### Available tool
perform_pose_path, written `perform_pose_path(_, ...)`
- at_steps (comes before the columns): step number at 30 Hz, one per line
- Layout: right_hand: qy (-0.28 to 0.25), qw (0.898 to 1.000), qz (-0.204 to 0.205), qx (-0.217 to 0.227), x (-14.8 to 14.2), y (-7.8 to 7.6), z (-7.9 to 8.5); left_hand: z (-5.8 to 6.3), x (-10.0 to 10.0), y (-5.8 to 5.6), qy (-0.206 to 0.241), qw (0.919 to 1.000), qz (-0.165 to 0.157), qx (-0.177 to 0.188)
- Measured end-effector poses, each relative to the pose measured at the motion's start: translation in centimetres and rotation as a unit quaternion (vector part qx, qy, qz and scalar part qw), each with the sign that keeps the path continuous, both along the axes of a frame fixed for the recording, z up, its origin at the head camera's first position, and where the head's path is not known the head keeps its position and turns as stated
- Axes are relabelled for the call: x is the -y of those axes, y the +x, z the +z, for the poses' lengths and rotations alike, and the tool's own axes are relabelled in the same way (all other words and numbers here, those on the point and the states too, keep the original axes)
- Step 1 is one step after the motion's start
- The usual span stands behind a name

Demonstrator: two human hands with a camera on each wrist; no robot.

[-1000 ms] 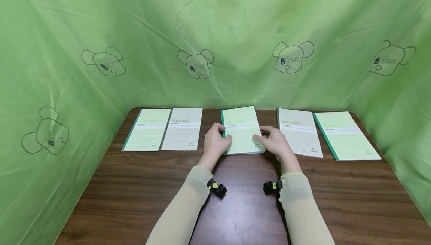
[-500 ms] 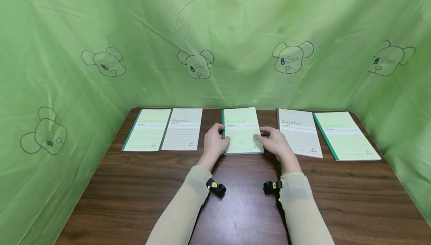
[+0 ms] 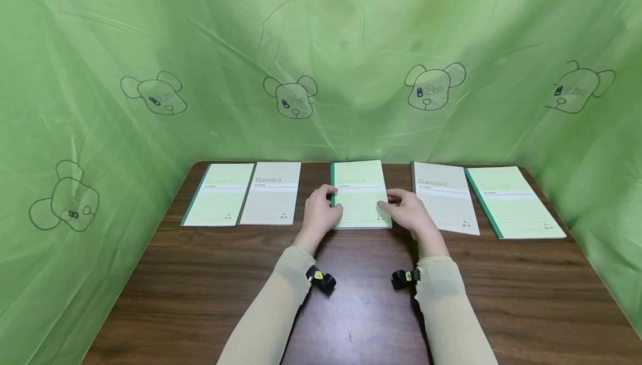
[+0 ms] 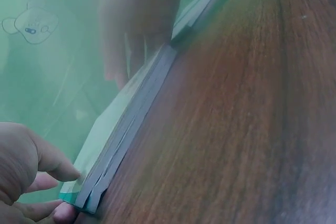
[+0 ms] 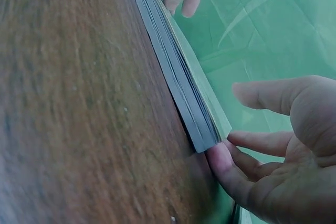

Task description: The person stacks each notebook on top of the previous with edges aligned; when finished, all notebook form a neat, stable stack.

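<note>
A small stack of notebooks (image 3: 360,198) lies at the table's middle back, a pale green "Gambit" cover with a green spine on top. The left wrist view shows layered page edges (image 4: 126,135). My left hand (image 3: 321,209) holds the stack's left side, thumb at the cover and fingers about the spine corner. On the right side, my right hand (image 3: 408,210) touches the edge with its fingertips. Its thumb (image 5: 262,95) stands apart over the cover in the right wrist view. Both hands' far fingers are partly hidden in the head view.
To the left lie a green notebook (image 3: 218,195) and a grey one (image 3: 271,193), side by side. Right of the stack lie another grey notebook (image 3: 446,198) and a green one (image 3: 516,203). A green curtain (image 3: 351,30) surrounds the wooden table (image 3: 200,287) at back and sides.
The stack's top cover has settled lower and straighter, its edges now more even. Both hands have stayed at its sides with only slight finger movement.
</note>
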State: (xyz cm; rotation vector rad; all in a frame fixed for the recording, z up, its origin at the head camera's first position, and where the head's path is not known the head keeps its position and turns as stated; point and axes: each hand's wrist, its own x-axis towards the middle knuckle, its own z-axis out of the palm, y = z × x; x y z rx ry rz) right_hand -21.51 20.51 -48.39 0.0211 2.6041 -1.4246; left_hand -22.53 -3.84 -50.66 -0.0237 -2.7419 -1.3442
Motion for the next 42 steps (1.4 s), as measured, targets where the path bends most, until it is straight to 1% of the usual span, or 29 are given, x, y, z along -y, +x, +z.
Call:
perform_pose_path(3,0.013,1.0,0.011,-0.002,-0.1,0.2,0.4,0.1,0.0,0.0,0.0,1.0,-0.003,-0.002)
perform_pose_path(6,0.024,0.999,0.027,-0.001,-0.3,0.5,1.1,0.3,-0.1,0.1,-0.003,0.9999,0.002,-0.01)
perform_pose_path(7,0.024,0.999,0.032,-0.001,-0.4,0.6,1.4,-0.5,0.1,-0.3,-0.003,0.9997,0.001,-0.025)
perform_pose_path(10,0.024,0.999,0.032,-0.003,-1.2,1.1,2.4,0.1,-0.3,0.1,-0.004,0.9988,0.0,-0.049)
perform_pose_path(13,0.029,0.999,0.026,-0.015,-2.5,1.7,3.5,0.9,-1.1,0.6,0.003,0.9972,-0.017,-0.073)
perform_pose_path(14,0.033,0.999,0.025,-0.019,-3.1,1.9,3.8,2.0,-1.7,1.2,0.004,0.9975,-0.021,-0.068)
perform_pose_path(16,0.046,0.998,0.026,-0.026,-4.4,2.2,4.4,2.4,-2.5,1.4,0.007,0.9971,-0.034,-0.068)
perform_pose_path(20,0.083,0.995,0.033,-0.042,-7.5,2.7,4.9,2.9,-4.5,1.9,0.013,0.9968,-0.06,-0.051)
perform_pose_path(24,0.101,0.993,0.026,-0.05,-10.7,3.2,5.2,3.6,-6.9,1.9,0.029,0.9951,-0.089,-0.032)
perform_pose_path(27,0.107,0.993,0.01,-0.049,-13.0,3.7,5.2,4.2,-9.0,1.5,0.037,0.9927,-0.113,-0.018)
perform_pose_path(30,0.108,0.993,-0.01,-0.045,-15.1,4.2,4.7,4.5,-11.1,1.2,0.034,0.9915,-0.126,-0.003)
perform_pose_path(33,0.104,0.994,-0.025,-0.037,-16.7,4.6,4.0,4.3,-13.1,0.9,0.024,0.9922,-0.122,0.01)
perform_pose_path(36,0.106,0.993,-0.032,-0.028,-17.8,4.6,3.2,4.2,-14.8,0.9,0.016,0.9927,-0.115,0.032)
perform_pose_path(39,0.104,0.994,-0.036,-0.017,-18.7,4.5,2.4,4.2,-16.0,1.1,-0.011,0.9919,-0.117,0.048)
perform_pose_path(41,0.102,0.994,-0.036,-0.006,-19.1,4.4,1.9,4.1,-16.5,1.4,-0.032,0.9907,-0.121,0.054)
perform_pose_path(42,0.102,0.994,-0.034,0.0,-19.3,4.4,1.7,2.9,-17.2,1.0,-0.049,0.9906,-0.118,0.048)
